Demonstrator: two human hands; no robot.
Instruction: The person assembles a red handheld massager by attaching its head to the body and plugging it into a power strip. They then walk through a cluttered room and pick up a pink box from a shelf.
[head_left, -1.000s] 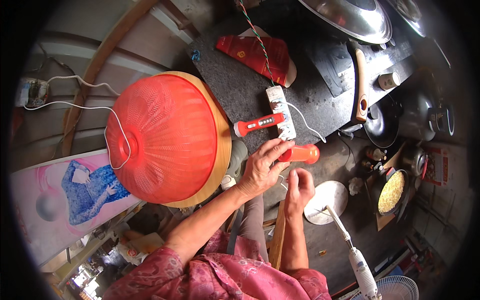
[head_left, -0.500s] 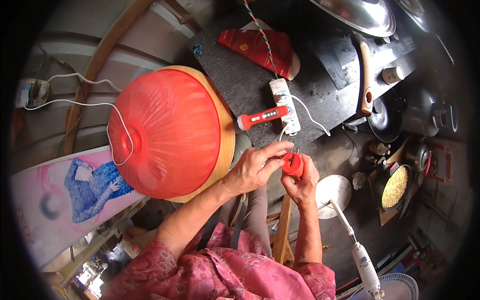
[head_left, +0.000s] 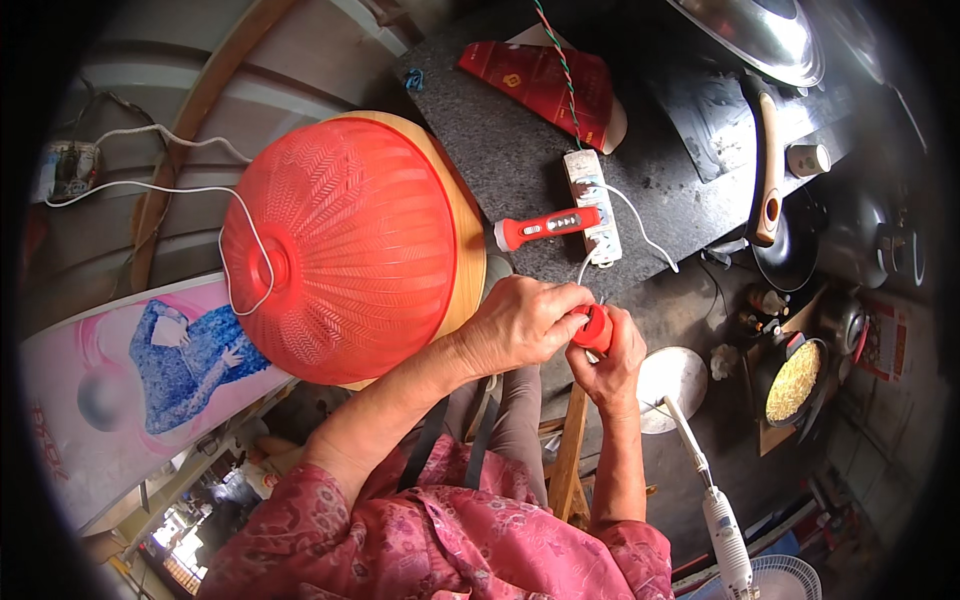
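Between the 2 hands, just off the near edge of the dark table [head_left: 515, 165], is a short red cylinder [head_left: 597, 330], held up with its top end facing the camera. The right hand [head_left: 616, 358] is clamped on it, thumb on the near side and fingers wrapped around. The left hand [head_left: 522, 318] comes across from the other side, its thumb and index fingertip at the cylinder's top end; whether they pinch any part, I cannot tell, as the hand hides it.

Just beyond the hands, 1 red flashlight [head_left: 548, 227] lies on the table, its far end over a white power strip [head_left: 596, 240] with white cables plugged in. Left of it, a red mesh dome [head_left: 350, 240] covers most of a round wooden board [head_left: 472, 235]. Farther back lies a red packet [head_left: 545, 88], and at the table's right, a small cup [head_left: 808, 160]. On the right, lower down, 1 dark pan holds yellow food [head_left: 797, 385]. Nearer the right forearm stands a white fan [head_left: 728, 535].
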